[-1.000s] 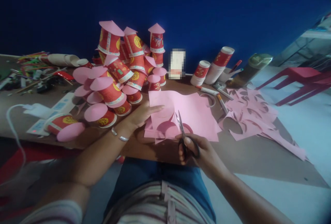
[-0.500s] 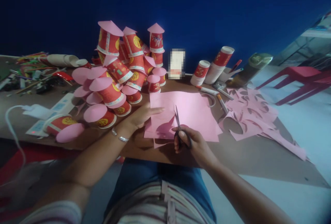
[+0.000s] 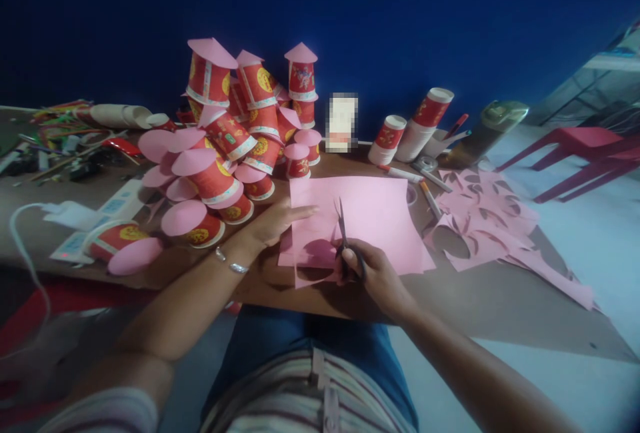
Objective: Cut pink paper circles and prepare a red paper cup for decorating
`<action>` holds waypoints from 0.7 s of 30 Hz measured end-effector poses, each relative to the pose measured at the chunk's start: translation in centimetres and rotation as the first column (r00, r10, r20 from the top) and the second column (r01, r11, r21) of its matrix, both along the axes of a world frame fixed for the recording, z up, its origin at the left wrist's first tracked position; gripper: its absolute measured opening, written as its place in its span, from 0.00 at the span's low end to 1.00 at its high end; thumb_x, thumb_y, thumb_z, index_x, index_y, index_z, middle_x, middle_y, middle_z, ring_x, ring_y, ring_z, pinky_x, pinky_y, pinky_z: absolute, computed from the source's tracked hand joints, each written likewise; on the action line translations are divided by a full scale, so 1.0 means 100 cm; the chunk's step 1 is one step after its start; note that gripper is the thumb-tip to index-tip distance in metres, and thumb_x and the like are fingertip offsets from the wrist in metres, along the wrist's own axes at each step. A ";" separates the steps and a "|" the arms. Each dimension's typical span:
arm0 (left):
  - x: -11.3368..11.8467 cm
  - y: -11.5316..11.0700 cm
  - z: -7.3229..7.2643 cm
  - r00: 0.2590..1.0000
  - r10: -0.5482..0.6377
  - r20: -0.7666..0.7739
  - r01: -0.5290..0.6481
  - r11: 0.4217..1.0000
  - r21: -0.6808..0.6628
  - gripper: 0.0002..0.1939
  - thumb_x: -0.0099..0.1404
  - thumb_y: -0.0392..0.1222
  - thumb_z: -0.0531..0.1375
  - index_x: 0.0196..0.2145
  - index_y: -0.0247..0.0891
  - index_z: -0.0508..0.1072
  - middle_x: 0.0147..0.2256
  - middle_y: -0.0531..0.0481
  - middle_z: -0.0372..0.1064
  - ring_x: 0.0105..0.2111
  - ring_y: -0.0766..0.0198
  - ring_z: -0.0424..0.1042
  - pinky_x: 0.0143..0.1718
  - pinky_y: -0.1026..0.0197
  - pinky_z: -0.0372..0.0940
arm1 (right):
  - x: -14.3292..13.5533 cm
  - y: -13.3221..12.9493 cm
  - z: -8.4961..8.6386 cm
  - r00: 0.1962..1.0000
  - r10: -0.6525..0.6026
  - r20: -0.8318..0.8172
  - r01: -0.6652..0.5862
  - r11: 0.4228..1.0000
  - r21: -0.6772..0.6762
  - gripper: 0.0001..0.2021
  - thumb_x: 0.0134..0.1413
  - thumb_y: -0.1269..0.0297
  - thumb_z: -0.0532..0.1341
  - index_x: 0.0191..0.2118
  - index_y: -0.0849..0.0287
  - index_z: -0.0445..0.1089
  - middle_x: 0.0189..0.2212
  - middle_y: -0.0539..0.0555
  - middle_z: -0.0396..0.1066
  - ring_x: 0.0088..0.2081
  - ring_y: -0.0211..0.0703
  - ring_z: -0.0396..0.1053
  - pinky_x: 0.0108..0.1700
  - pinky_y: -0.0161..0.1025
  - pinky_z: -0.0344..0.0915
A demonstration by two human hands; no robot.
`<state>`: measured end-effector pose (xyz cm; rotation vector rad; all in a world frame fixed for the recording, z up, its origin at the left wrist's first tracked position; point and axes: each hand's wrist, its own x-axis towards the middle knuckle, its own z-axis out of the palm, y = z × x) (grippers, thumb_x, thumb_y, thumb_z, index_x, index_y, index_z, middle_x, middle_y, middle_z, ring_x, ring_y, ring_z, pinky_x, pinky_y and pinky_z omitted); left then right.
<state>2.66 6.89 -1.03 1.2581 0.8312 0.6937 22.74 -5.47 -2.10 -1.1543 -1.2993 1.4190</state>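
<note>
A deep blue wall (image 3: 320, 6) fills the top of the frame, above a brown table (image 3: 470, 306). At the far left lies a jumble of coloured sticks (image 3: 63, 113), with pale tubes (image 3: 120, 116) beside it. Below them, a white power strip (image 3: 120, 200) bears a charger (image 3: 75, 214) with a looping cable (image 3: 15, 230). Left of centre, red cups (image 3: 301, 76) with pink cone tops (image 3: 196, 161) are piled up, some upright, others tipped.

At mid-frame, the left hand (image 3: 275, 220), a silver bracelet (image 3: 239, 268) at its wrist, grips the left edge of the pink paper (image 3: 380, 220), thumb on top, other fingers hidden. Just right of that, the right hand (image 3: 375, 263) is clamped on dark-handled scissors (image 3: 343, 228), their blades slightly apart, pointing up the frame over the paper.

Further right stand two cup stacks (image 3: 391, 133), with pens (image 3: 430, 198) lying below. Pink offcuts (image 3: 487, 210) spread beneath a tilted-looking bottle (image 3: 483, 132); a red stool (image 3: 580, 143) occupies the right edge.
</note>
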 end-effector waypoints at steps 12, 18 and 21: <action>0.000 0.000 -0.001 0.999 0.032 -0.019 -0.031 0.998 0.049 0.24 0.58 0.51 0.72 0.46 0.31 0.81 0.44 0.39 0.82 0.49 0.46 0.78 0.56 0.46 0.69 | 0.000 0.008 -0.006 0.999 -0.012 0.037 0.010 0.999 0.042 0.20 0.66 0.46 0.60 0.33 0.58 0.68 0.26 0.48 0.68 0.28 0.38 0.66 0.33 0.36 0.64; 0.001 -0.002 0.002 1.000 0.004 -0.007 -0.003 0.997 0.071 0.24 0.59 0.50 0.71 0.47 0.31 0.80 0.44 0.41 0.81 0.49 0.48 0.78 0.56 0.47 0.69 | 0.000 0.009 -0.009 0.998 -0.024 0.050 0.021 0.998 0.057 0.21 0.65 0.44 0.61 0.33 0.58 0.68 0.26 0.48 0.67 0.29 0.37 0.64 0.33 0.36 0.63; 0.000 -0.002 0.003 1.000 -0.008 -0.027 0.009 0.999 0.047 0.24 0.58 0.51 0.72 0.46 0.30 0.80 0.42 0.40 0.82 0.46 0.48 0.78 0.53 0.46 0.70 | 0.000 0.009 -0.009 0.997 -0.037 0.061 0.033 0.998 0.056 0.21 0.63 0.43 0.62 0.33 0.58 0.69 0.26 0.48 0.67 0.29 0.37 0.64 0.33 0.35 0.62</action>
